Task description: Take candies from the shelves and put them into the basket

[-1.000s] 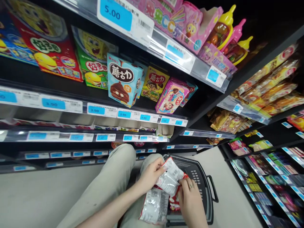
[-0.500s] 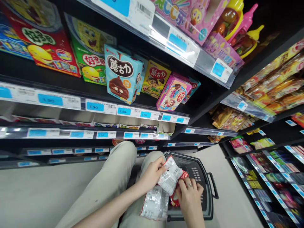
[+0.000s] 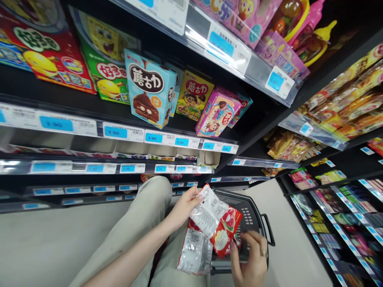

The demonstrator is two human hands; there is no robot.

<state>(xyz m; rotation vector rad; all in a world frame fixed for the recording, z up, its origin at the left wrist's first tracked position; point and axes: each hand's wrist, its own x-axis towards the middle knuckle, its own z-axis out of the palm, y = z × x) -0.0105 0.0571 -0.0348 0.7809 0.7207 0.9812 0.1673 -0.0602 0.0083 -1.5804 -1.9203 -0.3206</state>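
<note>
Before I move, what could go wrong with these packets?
Your left hand pinches the upper silver packet near one end, so it might slip free. The lower silver packet appears to rest on your thigh; shifting that leg could slide it off. I can't tell whether your right hand grips the red packet, so that could drop.

The top packet [image 3: 208,213] is silvery white with dark print, and the red packaging [image 3: 229,227] beside it has pinkish and creamy-white pics. Basket [image 3: 233,197] is blackish, trousers [image 3: 145,207] pale greyish beige. On the shelf: light blue box [image 3: 149,89] with brown art, yellow box [image 3: 194,95], pink box [image 3: 218,113].
</note>
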